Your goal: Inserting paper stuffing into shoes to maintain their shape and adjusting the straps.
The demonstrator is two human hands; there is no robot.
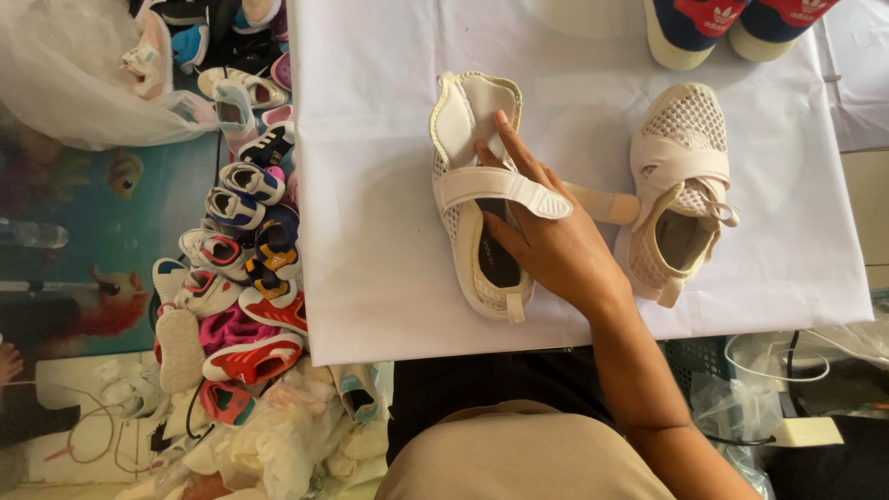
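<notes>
The right hand (546,245) lies on the left cream shoe (477,199) on the white worktop (370,185), fingers spread flat, grasping nothing. The other cream shoe (681,185) lies just right of it. The left hand is unseen.

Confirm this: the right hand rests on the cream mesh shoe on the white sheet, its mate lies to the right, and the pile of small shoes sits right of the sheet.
One thing is wrong. The pile of small shoes sits left of the white sheet, not right. The head view shows it. The right hand does rest on the cream mesh shoe, with its mate to the right.
</notes>
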